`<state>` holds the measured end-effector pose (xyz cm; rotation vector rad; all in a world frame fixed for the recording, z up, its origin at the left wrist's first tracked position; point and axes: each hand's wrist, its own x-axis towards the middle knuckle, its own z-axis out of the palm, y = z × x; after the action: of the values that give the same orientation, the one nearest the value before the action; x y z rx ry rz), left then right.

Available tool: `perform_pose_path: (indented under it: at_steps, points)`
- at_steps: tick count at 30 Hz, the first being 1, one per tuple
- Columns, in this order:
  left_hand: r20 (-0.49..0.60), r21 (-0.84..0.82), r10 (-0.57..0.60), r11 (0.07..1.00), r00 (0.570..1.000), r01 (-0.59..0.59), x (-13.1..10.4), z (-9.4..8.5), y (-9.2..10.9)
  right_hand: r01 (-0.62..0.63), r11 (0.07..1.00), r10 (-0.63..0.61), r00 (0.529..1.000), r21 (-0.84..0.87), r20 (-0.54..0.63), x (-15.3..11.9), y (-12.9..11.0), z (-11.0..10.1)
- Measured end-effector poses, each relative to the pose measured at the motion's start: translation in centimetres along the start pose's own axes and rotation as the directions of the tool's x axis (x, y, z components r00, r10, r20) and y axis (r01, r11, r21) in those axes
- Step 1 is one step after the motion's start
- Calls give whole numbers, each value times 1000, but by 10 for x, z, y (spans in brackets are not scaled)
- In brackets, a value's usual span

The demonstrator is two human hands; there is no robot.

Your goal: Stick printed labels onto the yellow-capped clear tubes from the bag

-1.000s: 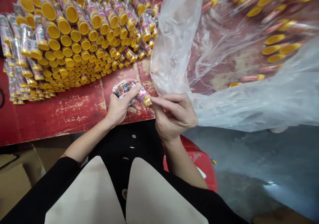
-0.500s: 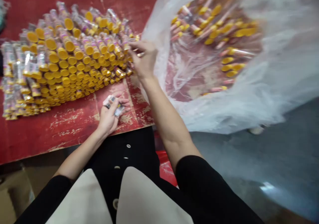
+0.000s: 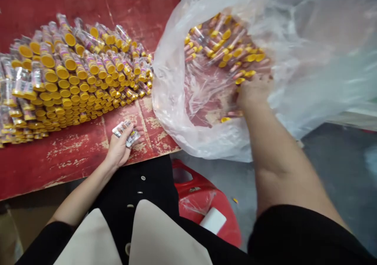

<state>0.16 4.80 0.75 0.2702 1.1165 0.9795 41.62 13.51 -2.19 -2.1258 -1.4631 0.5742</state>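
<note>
My left hand [image 3: 119,146] is closed round a small stack of printed cards [image 3: 127,133], held over the table's front edge with the thumb on top. My right hand [image 3: 255,87] reaches into a large clear plastic bag [image 3: 169,88], beside yellow-capped tubes [image 3: 232,47] lying loose inside it. Blur and the bag hide its fingers, so I cannot see whether it grips anything. To the left, a big stack of clear wrapped tubes with yellow caps [image 3: 75,88] is piled with most caps facing me.
The worn red table [image 3: 79,147] carries the stack and the bag. A red plastic stool [image 3: 226,222] stands below the front edge, with a white box-like object [image 3: 213,220] on it. A small yellow piece [image 3: 235,200] lies on the grey floor.
My right hand has left the right end of the tube stack and moved right into the plastic bag. My left hand still holds the cards. The view has shifted, showing more of the stool.
</note>
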Motion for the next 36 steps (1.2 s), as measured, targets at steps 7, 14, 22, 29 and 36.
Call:
perform_pose_path:
  at_steps: [7,14,22,29,36]
  points:
    - [18,-98,49,994,999,-47,5,14,-8,263,844,-149,952,467,-266,-85,-67,57]
    - [73,-138,153,980,986,-142,-6,18,-23,174,592,-201,977,787,-66,-201,-170,147]
    - [-116,-189,270,939,956,-288,-13,12,-23,54,413,-59,998,909,-32,-213,-188,162]
    - [-99,-207,75,974,992,-94,-19,6,-15,289,498,-184,956,817,-227,-226,-170,136]
    - [-52,-129,-17,992,999,10,-25,7,-20,429,549,-196,900,717,-389,-233,-172,143]
